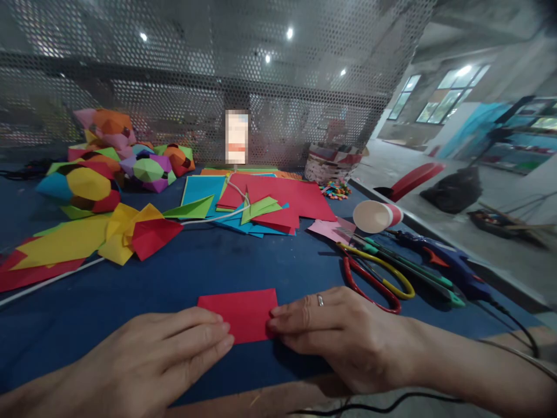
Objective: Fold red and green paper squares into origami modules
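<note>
Where the red sheet lies: one small red paper rectangle lies flat on the blue table, near its front edge and between the two hands.
Left hand: the left hand lies palm down with its fingers stretched out and close together. The tips press on the sheet's lower left corner and nothing is gripped.
Right hand: the right hand is also palm down and spread flat. Its fingertips touch the sheet's right edge, and it holds nothing.
Ring: one ring is on a finger of the right hand.
Gap between hands: the fingertips of the two hands are close together over the sheet, though not touching.
Scissors: one red and one yellow handle loop lie just beyond the right hand. I cannot tell whether they are one pair or two.
Glue gun: one blue glue gun lies right of the scissors, with its cable trailing towards the table's edge.
Cup: one paper cup lies on its side beyond the scissors.
Loose sheets: a fan of red, blue and green sheets lies mid-table, too overlapped to count.
Folded paper balls: several many-coloured ones are heaped at the far left, and the number is unclear.
Basket: one woven basket stands at the back, against the perforated screen.
</note>
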`<state>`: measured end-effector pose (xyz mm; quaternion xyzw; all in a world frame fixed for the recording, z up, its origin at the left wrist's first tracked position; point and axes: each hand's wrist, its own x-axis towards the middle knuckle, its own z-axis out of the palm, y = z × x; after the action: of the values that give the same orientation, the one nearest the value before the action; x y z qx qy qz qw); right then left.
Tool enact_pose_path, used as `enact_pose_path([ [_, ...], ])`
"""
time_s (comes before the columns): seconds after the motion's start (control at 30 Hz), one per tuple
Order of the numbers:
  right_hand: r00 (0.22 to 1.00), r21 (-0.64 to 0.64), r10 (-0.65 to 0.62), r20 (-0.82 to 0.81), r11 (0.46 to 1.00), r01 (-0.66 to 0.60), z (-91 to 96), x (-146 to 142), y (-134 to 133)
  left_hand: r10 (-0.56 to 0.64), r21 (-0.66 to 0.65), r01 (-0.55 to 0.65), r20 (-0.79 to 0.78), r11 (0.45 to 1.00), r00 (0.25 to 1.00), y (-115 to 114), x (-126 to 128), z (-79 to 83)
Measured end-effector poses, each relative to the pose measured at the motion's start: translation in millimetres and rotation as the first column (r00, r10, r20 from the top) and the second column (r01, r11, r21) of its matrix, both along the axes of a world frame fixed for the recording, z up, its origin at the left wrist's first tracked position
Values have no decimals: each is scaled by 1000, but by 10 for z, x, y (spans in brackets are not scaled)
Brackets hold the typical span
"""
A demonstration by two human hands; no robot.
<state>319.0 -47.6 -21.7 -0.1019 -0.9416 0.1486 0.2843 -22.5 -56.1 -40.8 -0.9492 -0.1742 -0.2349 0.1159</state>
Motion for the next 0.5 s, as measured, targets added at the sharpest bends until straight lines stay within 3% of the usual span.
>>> enact_pose_path([
  [0.1,997,40,-31,75,999,28,92,-68,37,-42,-15,42,-16,999,999,41,14,35],
  [0.23,964,189,-78,256,982,29,186,-233,170,-103,-75,99,-41,992,994,88,35,53],
  [0.33,961,270,-21,277,961,-57,191,-325,270,-91,-116,82,-76,990,993,123,41,86],
  [0.5,963,282,6,268,956,-85,147,-302,284,-148,-152,123,-167,981,975,160,97,178],
])
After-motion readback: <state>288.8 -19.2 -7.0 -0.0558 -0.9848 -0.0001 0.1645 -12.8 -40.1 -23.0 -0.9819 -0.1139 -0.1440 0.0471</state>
